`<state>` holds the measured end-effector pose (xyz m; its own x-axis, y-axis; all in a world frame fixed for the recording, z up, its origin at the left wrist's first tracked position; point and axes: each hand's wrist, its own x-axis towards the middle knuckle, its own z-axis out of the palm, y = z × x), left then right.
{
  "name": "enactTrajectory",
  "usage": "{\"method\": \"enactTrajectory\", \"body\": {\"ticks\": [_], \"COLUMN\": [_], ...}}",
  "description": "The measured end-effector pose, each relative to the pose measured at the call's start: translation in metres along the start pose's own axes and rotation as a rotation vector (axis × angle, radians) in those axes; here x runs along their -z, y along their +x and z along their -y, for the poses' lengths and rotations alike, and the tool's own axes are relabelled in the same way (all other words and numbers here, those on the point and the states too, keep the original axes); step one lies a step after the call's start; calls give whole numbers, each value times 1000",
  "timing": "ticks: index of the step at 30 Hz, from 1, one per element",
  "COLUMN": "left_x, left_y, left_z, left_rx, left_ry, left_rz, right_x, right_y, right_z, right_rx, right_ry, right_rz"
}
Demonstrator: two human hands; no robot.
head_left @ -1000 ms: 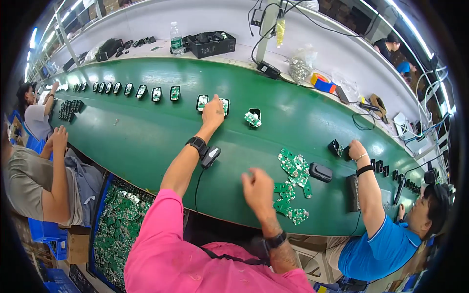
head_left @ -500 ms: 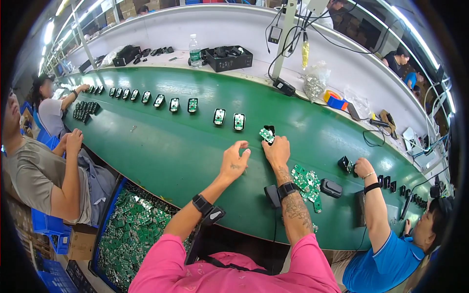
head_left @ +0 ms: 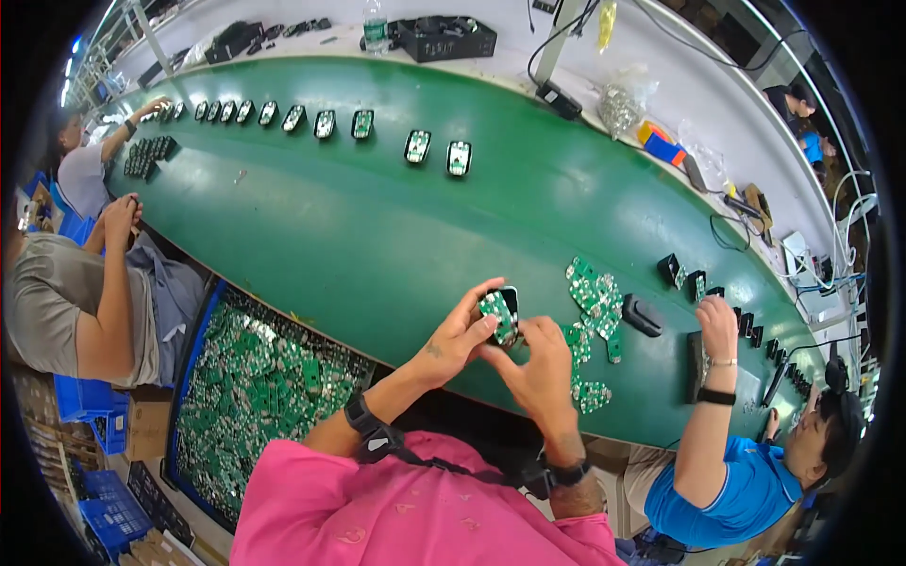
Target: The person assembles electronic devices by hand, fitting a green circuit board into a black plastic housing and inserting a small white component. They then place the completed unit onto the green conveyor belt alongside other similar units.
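Close to my body, over the near edge of the green table, both hands meet on one small black plastic housing (head_left: 511,296) with a green circuit board (head_left: 497,313) lying tilted at its opening. My left hand (head_left: 453,341) wraps the left side, its thumb pressing on the board. From the right, my right hand (head_left: 540,366) grips the housing's lower right side with its fingertips. Whether the board is seated inside cannot be made out. Loose green circuit boards (head_left: 595,297) lie in a pile right of my hands, beside a dark oblong device (head_left: 643,315).
Housings with boards (head_left: 417,146) stand in a row along the green table (head_left: 349,217). A blue-edged bin of boards (head_left: 193,363) sits at my lower left. At right, a blue-sleeved co-worker's hand (head_left: 717,325) is near more housings (head_left: 696,285). Two people work at left.
Both hands have drawn back toward my body with the housing and board. My left hand, empty before, now holds them too. The view has tilted down; the co-worker's hand at right has left a housing.
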<state>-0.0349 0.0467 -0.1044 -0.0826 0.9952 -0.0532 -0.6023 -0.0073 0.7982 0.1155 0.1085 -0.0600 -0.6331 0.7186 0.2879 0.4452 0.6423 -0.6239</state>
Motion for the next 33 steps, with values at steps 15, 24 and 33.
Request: {"method": "enactTrajectory", "body": {"ticks": [15,24,33], "left_x": [-20,-25,-39], "left_y": [-49,-50,-51], "left_z": [-11,-11,-10], "left_rx": [278,226,155], "left_ry": [-33,-50,-149], "left_rz": [307,245,139], "right_x": [58,57,28], "right_y": [-13,-46,-60], "right_z": [8,15,10], "right_rx": [264,-51,-602], "right_ry": [185,399,1019], "right_rz": [254,12,-240]}}
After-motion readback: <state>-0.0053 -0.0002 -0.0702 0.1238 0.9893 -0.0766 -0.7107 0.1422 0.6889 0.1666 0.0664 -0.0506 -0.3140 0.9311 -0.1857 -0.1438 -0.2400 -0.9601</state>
